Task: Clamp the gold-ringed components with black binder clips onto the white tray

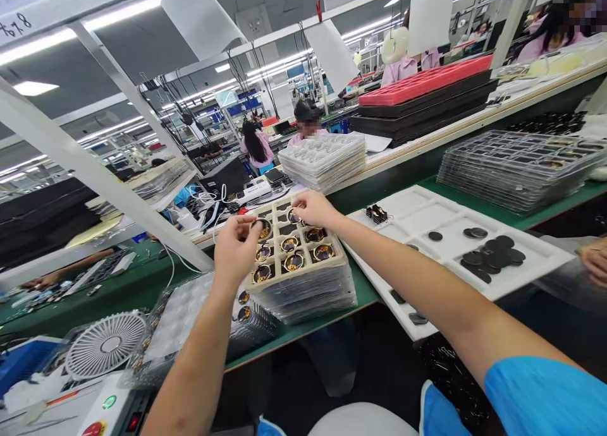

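Now, a white fan (pixel 107 360) is lying low and to the left of the left hand (pixel 234 249). That hand is pinching a round part (pixel 262 229) by its edge, thumb and fingers almost together. Just under and right of this hand, a tray (pixel 307 270) is sitting on a tall stack (pixel 317 297), with gold rings (pixel 294 261) resting in its slots. I cannot tell if the held part is touching the tray. The right hand (pixel 313 207) is bending its fingers over another ring (pixel 294 216) at the tray's far side; gripping or only touching, I cannot tell.

With so thin a pinch, the part could be slipping and landing on the rings, and that could be scratching them. A wrist bump could be pushing the stack crooked.

To the right of the right hand, a white board (pixel 450 211) is sticking out past the table's edge, under the right arm. A low elbow could be tipping it and spilling the black discs (pixel 500 253). Another person's hand (pixel 596 262) is resting beyond them.

Farther out past both hands, white trays (pixel 322 161) and a red tray (pixel 427 82) are standing, and a person in pink (pixel 256 146) is working.
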